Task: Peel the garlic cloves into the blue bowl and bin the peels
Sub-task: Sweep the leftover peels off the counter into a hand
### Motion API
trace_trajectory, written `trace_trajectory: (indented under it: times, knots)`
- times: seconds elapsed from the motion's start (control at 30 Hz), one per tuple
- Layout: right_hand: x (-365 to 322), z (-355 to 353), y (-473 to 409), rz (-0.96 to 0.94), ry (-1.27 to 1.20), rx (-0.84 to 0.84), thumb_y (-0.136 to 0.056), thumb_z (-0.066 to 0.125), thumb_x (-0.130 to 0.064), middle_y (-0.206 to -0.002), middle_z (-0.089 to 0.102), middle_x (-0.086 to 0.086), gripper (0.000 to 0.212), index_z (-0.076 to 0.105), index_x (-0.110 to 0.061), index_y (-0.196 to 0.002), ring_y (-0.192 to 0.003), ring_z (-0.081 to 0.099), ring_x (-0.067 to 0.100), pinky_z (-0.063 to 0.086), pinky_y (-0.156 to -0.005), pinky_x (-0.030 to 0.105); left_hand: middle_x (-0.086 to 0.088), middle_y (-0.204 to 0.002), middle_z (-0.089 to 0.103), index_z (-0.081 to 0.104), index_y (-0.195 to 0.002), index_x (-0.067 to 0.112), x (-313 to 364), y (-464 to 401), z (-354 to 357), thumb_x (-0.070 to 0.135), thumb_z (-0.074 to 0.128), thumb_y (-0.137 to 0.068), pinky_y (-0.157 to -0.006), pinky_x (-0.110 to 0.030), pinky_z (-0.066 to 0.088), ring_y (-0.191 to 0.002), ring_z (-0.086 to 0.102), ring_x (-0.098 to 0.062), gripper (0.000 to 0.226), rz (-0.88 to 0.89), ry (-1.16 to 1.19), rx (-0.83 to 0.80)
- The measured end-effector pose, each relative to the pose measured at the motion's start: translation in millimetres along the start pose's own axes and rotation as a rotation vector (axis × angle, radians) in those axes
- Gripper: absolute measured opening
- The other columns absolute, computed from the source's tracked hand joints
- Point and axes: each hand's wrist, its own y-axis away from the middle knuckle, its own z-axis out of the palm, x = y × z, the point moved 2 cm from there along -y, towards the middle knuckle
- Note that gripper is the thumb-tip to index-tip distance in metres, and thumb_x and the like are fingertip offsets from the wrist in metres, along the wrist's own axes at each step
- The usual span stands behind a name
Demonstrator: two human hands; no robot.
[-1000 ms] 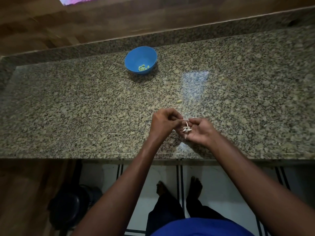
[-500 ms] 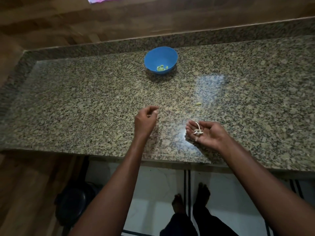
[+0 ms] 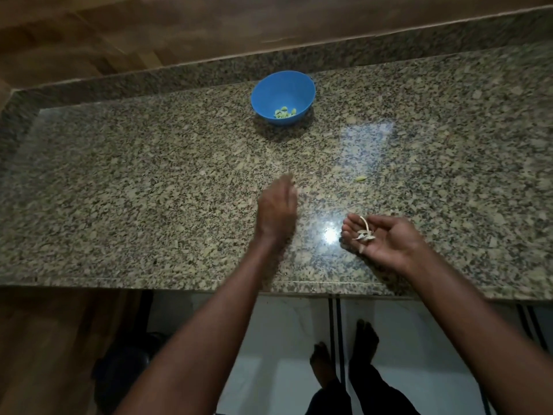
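The blue bowl (image 3: 269, 94) stands at the back of the granite counter (image 3: 149, 181) with several peeled garlic cloves (image 3: 285, 112) in it. My left hand (image 3: 276, 211) is blurred over the counter's middle, back up, fingers bunched and pointing toward the bowl; what it holds is hidden. My right hand (image 3: 386, 239) is near the front edge, palm up and cupped around a small pile of pale garlic peels (image 3: 363, 233). One loose garlic clove (image 3: 360, 178) lies on the counter between the bowl and my right hand.
A wooden wall (image 3: 209, 28) rises behind the counter's raised back edge. Under the counter at the lower left sits a dark round bin (image 3: 125, 363). My bare feet (image 3: 344, 357) stand on white floor tiles.
My hands were together at the peels, then parted. My left hand has moved forward toward the bowl. My right hand stays cupped with the peels.
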Motion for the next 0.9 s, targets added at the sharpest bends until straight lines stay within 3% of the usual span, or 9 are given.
trace_trajectory:
  times: [0.07,0.17,0.27,0.4,0.47,0.53,0.63,0.7,0.9]
  knots:
    - [0.4,-0.6,-0.9,-0.001,0.007,-0.005,-0.104,0.039,-0.013,-0.096,0.074,0.022,0.036,0.067,0.009,-0.109,-0.081,0.075,0.033,0.064,-0.072,0.041,-0.012,-0.139,0.06,0.046,-0.15,0.013,-14.5,-44.1,-2.0,0.04,0.035,-0.105,-0.112,-0.05,0.045,-0.126,0.057,-0.024,0.053,-0.048,-0.139,0.005]
    - [1.0,2.2,-1.4,-0.002,-0.009,0.012,-0.105,0.038,-0.013,-0.094,0.074,0.023,0.036,0.067,0.009,-0.106,-0.082,0.074,0.033,0.065,-0.072,0.042,-0.012,-0.171,0.01,0.014,-0.164,0.017,-6.1,-53.4,32.8,0.053,0.031,-0.105,-0.127,-0.052,-0.003,-0.158,0.006,-0.033,0.071,-0.014,-0.405,-0.2]
    - [1.1,7.2,-0.2,0.005,-0.024,0.031,-0.104,0.037,-0.012,-0.088,0.073,0.023,0.037,0.067,0.009,-0.1,-0.087,0.069,0.033,0.065,-0.068,0.042,-0.007,-0.17,-0.012,-0.002,-0.164,0.016,14.3,-15.7,48.0,0.055,0.018,-0.108,-0.128,-0.048,-0.006,-0.158,-0.012,-0.027,0.072,0.247,-0.48,-0.291]
    - [1.1,7.6,4.6,0.009,-0.016,0.025,-0.103,0.037,-0.012,-0.084,0.073,0.022,0.037,0.066,0.009,-0.097,-0.079,0.071,0.032,0.064,-0.067,0.04,-0.011,-0.168,0.025,0.025,-0.162,0.014,32.5,40.6,35.8,0.035,0.03,-0.111,-0.127,-0.035,0.018,-0.156,0.02,-0.02,0.055,0.508,-0.269,-0.388]
    - [1.4,4.3,6.7,0.009,-0.018,0.024,-0.103,0.037,-0.013,-0.084,0.073,0.022,0.037,0.067,0.009,-0.097,-0.071,0.074,0.032,0.064,-0.068,0.04,-0.011,-0.134,0.066,0.052,-0.148,0.014,35.9,42.1,15.6,0.026,0.044,-0.108,-0.098,-0.018,0.047,-0.114,0.063,-0.012,0.042,0.35,-0.053,-0.202]
    - [3.3,0.8,7.6,0.002,-0.025,0.021,-0.102,0.037,-0.013,-0.085,0.073,0.022,0.037,0.067,0.009,-0.097,-0.071,0.074,0.032,0.064,-0.069,0.041,-0.007,-0.099,0.074,0.067,-0.129,0.012,29.5,16.7,-5.1,0.023,0.051,-0.104,-0.066,-0.019,0.052,-0.077,0.06,-0.008,0.032,0.163,-0.033,0.045]
    - [5.4,-2.3,6.7,-0.02,-0.009,0.017,-0.102,0.038,-0.012,-0.087,0.072,0.023,0.037,0.067,0.009,-0.098,-0.073,0.073,0.032,0.063,-0.073,0.04,-0.011,-0.124,0.064,0.062,-0.134,0.01,16.1,-44.7,-6.2,0.028,0.052,-0.101,-0.094,-0.045,0.056,-0.109,0.057,-0.018,0.039,0.05,-0.105,0.03]
    - [6.2,-1.9,5.4,-0.026,-0.008,0.018,-0.101,0.038,-0.012,-0.086,0.072,0.023,0.037,0.067,0.009,-0.096,-0.073,0.072,0.032,0.063,-0.073,0.04,-0.017,-0.153,0.046,0.044,-0.152,0.007,17.3,-73.5,17.4,0.035,0.05,-0.102,-0.118,-0.052,0.034,-0.14,0.042,-0.029,0.057,0.066,-0.203,-0.151]
    - [2.5,-4.8,5.1,-0.019,-0.056,0.02,-0.101,0.038,-0.012,-0.084,0.072,0.024,0.042,0.07,0.011,-0.087,-0.069,0.073,0.033,0.064,-0.065,0.04,-0.01,-0.171,-0.004,0.003,-0.164,0.012,32.4,-32.5,60.6,0.046,0.018,-0.109,-0.13,-0.042,0.0,-0.159,-0.006,-0.021,0.066,0.321,-0.382,-0.335]
